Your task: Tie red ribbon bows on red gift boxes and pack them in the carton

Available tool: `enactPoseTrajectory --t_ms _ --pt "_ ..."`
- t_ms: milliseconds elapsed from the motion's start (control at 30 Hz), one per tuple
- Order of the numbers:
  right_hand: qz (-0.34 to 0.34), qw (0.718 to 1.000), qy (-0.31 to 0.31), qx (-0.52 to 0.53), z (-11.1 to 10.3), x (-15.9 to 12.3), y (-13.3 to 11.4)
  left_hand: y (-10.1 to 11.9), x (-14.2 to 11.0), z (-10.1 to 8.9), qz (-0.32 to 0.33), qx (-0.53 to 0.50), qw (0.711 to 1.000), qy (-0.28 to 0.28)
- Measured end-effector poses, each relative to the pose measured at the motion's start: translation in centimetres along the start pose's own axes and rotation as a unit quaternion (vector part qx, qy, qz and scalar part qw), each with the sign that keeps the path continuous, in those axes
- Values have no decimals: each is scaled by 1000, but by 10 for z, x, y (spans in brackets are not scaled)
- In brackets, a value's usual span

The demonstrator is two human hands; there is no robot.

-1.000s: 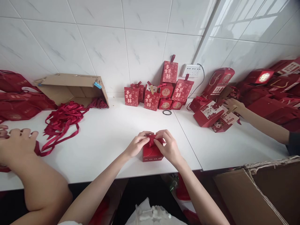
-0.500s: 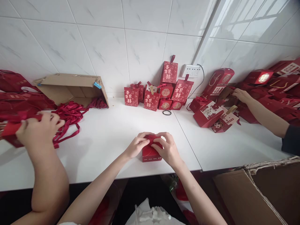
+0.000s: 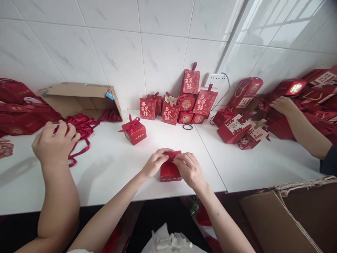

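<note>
A small red gift box [image 3: 170, 175] stands on the white table in front of me, with pale lettering on its near side. My left hand [image 3: 155, 164] is closed at the box's upper left, thumb and fingers pinching its top edge. On the other side, my right hand [image 3: 190, 171] has its thumb and fingertips pressed together at the top of the box. Red material lies between the two sets of fingertips; whether it is flap or ribbon I cannot tell. Just beyond, a finished-looking red box with a ribbon bow [image 3: 135, 133] sits apart from my hands.
A co-worker's hand [image 3: 56, 144] is over loose red ribbons [image 3: 81, 126] by an open cardboard box [image 3: 79, 92]. Another person's hand [image 3: 284, 107] reaches into piled red boxes at right. Several red boxes [image 3: 171, 113] and a black ring [image 3: 187, 127] lie ahead.
A red box with a bow now stands left of centre; the left co-worker's hand no longer holds a box and is at the ribbons. My right fingers have drawn together and shifted slightly right.
</note>
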State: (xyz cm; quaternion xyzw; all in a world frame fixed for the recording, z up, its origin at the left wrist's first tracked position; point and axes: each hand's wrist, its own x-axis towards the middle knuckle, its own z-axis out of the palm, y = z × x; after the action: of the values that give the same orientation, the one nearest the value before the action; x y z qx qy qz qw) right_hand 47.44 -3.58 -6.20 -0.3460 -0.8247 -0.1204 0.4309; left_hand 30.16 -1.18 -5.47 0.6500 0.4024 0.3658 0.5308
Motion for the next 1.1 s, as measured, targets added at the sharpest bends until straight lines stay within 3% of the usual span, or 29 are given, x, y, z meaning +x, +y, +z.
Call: enactPoseTrajectory --t_ms 333,500,700,933,1033,1100 --pt "-2 998 14 -56 -4 -2 4 -1 -1 -2 6 11 1000 17" --pt "-27 998 0 -52 -12 -8 11 0 -6 -6 46 133 988 65" --pt "-49 997 -31 -48 -25 -15 15 -5 -17 -11 122 270 944 143" --pt "-75 995 -49 -46 -34 -17 13 -8 -32 7 156 238 940 186" --pt "-47 997 -55 -40 -33 -16 9 -8 -36 15 157 227 941 197" --pt "30 997 -59 -27 -33 -16 5 -7 -38 18 144 228 944 191"
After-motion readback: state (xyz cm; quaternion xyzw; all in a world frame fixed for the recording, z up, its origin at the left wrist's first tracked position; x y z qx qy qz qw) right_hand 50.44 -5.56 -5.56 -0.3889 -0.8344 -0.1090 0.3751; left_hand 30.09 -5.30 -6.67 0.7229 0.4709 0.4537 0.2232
